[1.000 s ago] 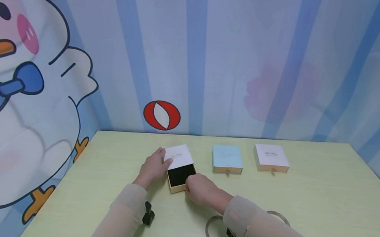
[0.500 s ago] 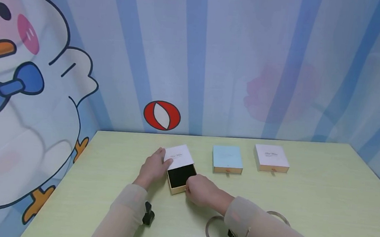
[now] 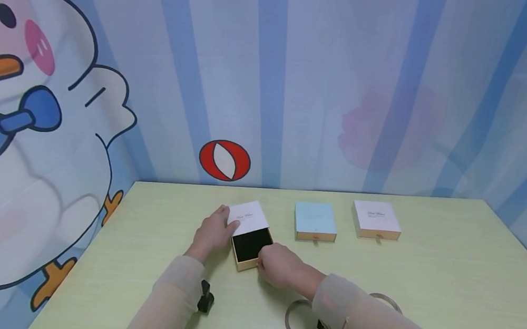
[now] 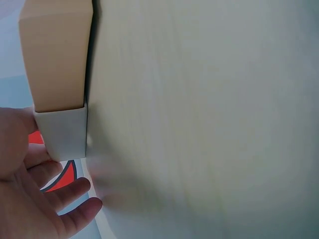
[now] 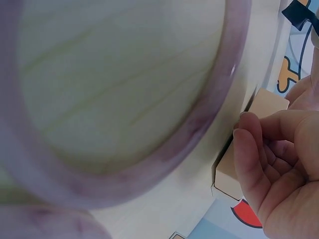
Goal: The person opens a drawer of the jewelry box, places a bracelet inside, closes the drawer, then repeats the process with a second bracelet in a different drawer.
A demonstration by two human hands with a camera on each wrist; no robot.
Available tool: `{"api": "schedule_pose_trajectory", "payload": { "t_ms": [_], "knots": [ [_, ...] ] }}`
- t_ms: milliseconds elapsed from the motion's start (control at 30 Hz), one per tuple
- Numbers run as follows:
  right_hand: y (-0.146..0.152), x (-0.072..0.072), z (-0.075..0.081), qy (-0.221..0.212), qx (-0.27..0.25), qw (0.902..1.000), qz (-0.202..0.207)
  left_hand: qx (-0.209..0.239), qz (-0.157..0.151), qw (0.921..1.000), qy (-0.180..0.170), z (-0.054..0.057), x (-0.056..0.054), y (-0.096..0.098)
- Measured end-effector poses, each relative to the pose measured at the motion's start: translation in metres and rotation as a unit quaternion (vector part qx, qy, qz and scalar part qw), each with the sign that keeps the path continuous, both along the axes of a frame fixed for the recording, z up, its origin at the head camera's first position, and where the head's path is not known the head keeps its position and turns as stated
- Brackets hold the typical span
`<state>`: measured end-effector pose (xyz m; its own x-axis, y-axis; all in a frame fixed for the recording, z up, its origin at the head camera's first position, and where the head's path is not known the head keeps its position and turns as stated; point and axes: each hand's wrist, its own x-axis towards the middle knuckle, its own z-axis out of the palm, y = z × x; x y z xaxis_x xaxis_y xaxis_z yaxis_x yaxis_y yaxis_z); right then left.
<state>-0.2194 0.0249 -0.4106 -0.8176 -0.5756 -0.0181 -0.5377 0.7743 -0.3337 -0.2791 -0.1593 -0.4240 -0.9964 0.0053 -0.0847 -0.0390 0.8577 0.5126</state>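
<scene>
The trouble I'd watch for is pulling too far. The drawer (image 3: pixel 247 264) stands well out of its sleeve (image 3: pixel 249 216), so a hard tug from my right fingers (image 3: pixel 270 258) could bring it out altogether, and any sideways pull could skew it and make it bind. Those fingers are curled, thumb and forefinger tips together at the drawer's front; I take it a tab is pinched between them, but I can't see one.

My left fingers (image 3: pixel 223 211) have hold of the sleeve, thumb over the top and the nearer ones round its far end; the last two spread loosely, touching nothing. If that hold slipped, the whole box would likely slide towards me. If I squeezed too hard, the sleeve might buckle and jam the drawer. My right forearm (image 3: pixel 382 316) also crosses above the rings (image 3: pixel 288 323), so lowering it could drag them.

The box lies at a slant on the worktop (image 3: pixel 448 277), left of the blue box (image 3: pixel 316 218) and apart from it, with a white box (image 3: pixel 377 216) farther right. Its sleeve is white, with a small line of dark script on top. The drawer has tan walls and a black inside; I see nothing lying in it, though my right fingers hide one corner.
</scene>
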Motion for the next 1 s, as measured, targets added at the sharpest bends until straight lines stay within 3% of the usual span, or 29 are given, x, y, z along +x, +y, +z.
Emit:
{"api": "schedule_pose_trajectory", "payload": {
  "t_ms": [733,1000],
  "knots": [
    [0.0027,0.0030,0.0008,-0.002,-0.011,0.9999,-0.001,-0.008,0.001,0.9999,-0.008,0.0003,-0.0004,0.0006],
    [0.0045,0.0022,0.0023,-0.027,-0.027,0.9993,-0.003,-0.008,-0.002,1.0000,-0.005,0.0016,0.0005,0.0002]
  ]
}}
